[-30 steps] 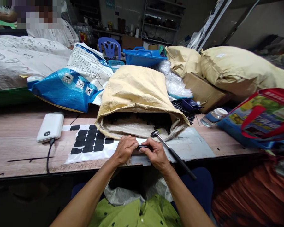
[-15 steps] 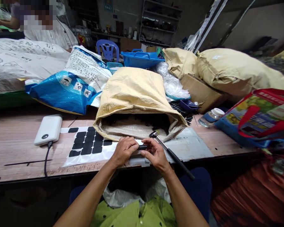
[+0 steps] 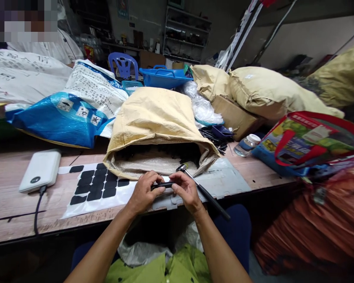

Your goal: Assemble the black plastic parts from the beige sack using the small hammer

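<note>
My left hand (image 3: pixel 144 192) and my right hand (image 3: pixel 186 191) meet at the table's near edge, both pinching a small flat black part (image 3: pixel 163 184) held between them. Just beyond them lies an open tan sack (image 3: pixel 156 118) with dark pieces inside its mouth. A small hammer (image 3: pixel 203 191) with a black handle lies to the right of my right hand, its head by the sack's opening. Left of my left hand is a white sheet (image 3: pixel 106 196) carrying several black square pads (image 3: pixel 94 184).
A white power bank (image 3: pixel 40 170) with a dark cable sits on the left of the wooden table (image 3: pixel 11 196). Behind stand a blue-and-white sack (image 3: pixel 65 114), more tan sacks (image 3: pixel 268 92), a water bottle (image 3: pixel 247 144) and a red-handled bag (image 3: pixel 306 141). Another person sits far left.
The camera has swung to the right, so everything sits further left in view. Both hands stay together on the black part, which now shows more between the fingers.
</note>
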`<control>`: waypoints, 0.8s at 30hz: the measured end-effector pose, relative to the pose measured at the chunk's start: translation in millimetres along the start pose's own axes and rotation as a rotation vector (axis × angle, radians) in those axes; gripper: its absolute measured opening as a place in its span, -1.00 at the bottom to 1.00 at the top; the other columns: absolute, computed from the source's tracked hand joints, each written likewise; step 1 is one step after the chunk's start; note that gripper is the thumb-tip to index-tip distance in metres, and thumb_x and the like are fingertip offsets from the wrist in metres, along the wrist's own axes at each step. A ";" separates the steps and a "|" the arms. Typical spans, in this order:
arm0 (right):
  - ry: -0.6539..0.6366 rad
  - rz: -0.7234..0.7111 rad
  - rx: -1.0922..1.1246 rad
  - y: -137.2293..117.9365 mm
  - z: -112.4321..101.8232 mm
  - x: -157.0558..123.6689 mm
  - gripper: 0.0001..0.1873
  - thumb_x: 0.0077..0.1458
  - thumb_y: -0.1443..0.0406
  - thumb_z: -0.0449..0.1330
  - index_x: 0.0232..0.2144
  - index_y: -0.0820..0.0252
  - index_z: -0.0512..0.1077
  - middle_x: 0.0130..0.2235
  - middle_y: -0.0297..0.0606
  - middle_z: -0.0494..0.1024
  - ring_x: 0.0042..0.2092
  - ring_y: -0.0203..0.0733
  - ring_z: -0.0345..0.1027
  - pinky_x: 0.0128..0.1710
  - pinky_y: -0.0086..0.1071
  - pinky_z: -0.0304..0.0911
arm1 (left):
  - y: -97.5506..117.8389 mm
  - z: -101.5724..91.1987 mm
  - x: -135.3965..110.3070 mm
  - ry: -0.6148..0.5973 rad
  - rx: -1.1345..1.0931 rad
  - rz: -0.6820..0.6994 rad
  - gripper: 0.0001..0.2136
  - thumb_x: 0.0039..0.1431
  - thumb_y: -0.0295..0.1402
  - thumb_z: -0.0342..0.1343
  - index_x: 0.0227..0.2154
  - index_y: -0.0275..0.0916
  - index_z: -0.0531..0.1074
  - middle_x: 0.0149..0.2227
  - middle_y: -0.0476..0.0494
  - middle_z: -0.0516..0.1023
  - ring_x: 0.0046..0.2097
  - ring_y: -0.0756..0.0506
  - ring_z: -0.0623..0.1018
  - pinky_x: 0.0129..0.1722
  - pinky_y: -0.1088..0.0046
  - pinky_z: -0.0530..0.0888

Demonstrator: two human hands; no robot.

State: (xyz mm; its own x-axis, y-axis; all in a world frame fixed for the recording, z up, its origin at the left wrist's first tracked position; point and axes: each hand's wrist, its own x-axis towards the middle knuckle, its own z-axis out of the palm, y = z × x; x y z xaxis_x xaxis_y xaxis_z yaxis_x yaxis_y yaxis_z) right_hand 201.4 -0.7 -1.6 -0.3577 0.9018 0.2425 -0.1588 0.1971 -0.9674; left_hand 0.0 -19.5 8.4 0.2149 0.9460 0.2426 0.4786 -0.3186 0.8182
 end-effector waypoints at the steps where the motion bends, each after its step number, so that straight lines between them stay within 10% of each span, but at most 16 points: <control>1: 0.024 -0.004 0.034 1.5 -0.4 -0.5 -0.67 0.16 0.11 0.31 -0.07 0.12 0.52 -0.21 -0.24 0.47 -0.21 -0.19 0.35 -0.29 -0.39 0.27 | 3.8 0.3 -4.1 0.009 0.005 0.002 -0.85 0.24 -0.24 0.13 -0.26 -0.20 0.47 -0.23 -0.10 0.52 -0.12 -0.17 0.47 -0.10 0.32 0.33; 8: 0.193 -0.083 0.216 9.8 0.2 0.5 -0.67 0.19 0.08 0.26 -0.10 0.15 0.53 -0.27 -0.24 0.45 -0.35 -0.27 0.26 -0.45 -0.44 0.11 | 31.3 18.7 -76.6 -0.239 -0.009 0.017 -0.87 0.35 -0.28 0.05 -0.14 -0.13 0.44 -0.23 -0.06 0.56 -0.20 -0.10 0.52 -0.15 0.40 0.37; 14: 0.179 -0.043 0.174 10.7 0.9 1.2 -0.70 0.17 0.10 0.29 -0.14 0.15 0.54 -0.33 -0.28 0.44 -0.39 -0.29 0.25 -0.46 -0.44 0.10 | -9.3 66.8 -119.8 -0.414 0.217 -0.379 -0.79 0.31 -0.34 0.02 -0.08 -0.13 0.49 -0.12 -0.16 0.64 -0.04 -0.20 0.61 -0.07 0.34 0.42; 19: 0.158 -0.045 0.124 11.6 -0.4 -0.2 -0.73 0.21 0.11 0.26 -0.15 0.15 0.54 -0.34 -0.30 0.43 -0.39 -0.30 0.25 -0.46 -0.44 0.11 | -8.5 68.5 -110.3 -0.540 0.324 -0.429 -0.79 0.19 -0.36 0.11 -0.15 -0.13 0.57 -0.14 -0.21 0.67 -0.04 -0.27 0.63 -0.13 0.31 0.43; 24: 0.143 -0.040 0.070 11.1 -1.0 -0.4 -0.75 0.24 0.11 0.24 -0.16 0.13 0.53 -0.36 -0.32 0.42 -0.41 -0.31 0.24 -0.45 -0.43 0.14 | 34.2 12.7 -45.1 -0.440 0.021 -0.255 -0.82 0.23 -0.27 0.10 -0.24 -0.13 0.59 -0.33 -0.03 0.65 -0.27 -0.11 0.59 -0.29 0.44 0.39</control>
State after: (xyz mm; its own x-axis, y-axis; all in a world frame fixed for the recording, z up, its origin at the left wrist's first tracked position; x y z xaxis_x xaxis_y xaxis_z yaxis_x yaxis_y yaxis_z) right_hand 200.7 1.5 -12.5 -0.2165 0.9403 0.2627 -0.2354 0.2109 -0.9487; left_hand 17.5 -73.8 18.9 0.4251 0.8804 -0.2104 0.5791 -0.0859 0.8107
